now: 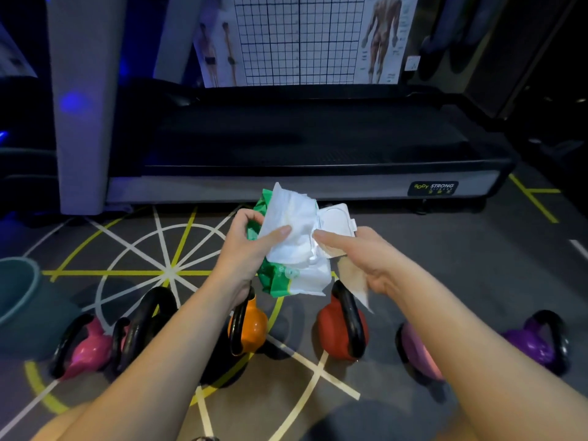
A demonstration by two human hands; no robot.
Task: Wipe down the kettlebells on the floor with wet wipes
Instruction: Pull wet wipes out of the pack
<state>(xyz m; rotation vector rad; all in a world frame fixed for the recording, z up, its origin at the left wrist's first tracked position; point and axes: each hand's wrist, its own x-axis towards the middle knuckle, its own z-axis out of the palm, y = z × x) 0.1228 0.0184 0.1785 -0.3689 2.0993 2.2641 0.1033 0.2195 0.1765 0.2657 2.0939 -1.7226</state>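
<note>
My left hand [251, 246] grips a green and white wet wipe pack [296, 278] held up over the floor. Its thumb presses a fresh white wipe [292, 224] that sticks up out of the pack. The pack's white lid [335, 219] stands open. My right hand [362, 256] points its index finger at the pack's opening, while its other fingers hold a duller wipe [356, 286] that hangs down. Below stands a row of kettlebells: pink [92, 348], black [143, 323], orange [253, 327], red [337, 335], pale purple [416, 351] and purple [534, 345].
A treadmill [302, 148] runs across the floor just beyond the kettlebells, with a grey post [82, 106] at its left. A teal bin [16, 288] sits at the left edge. The grey floor [445, 249] carries yellow and white lines.
</note>
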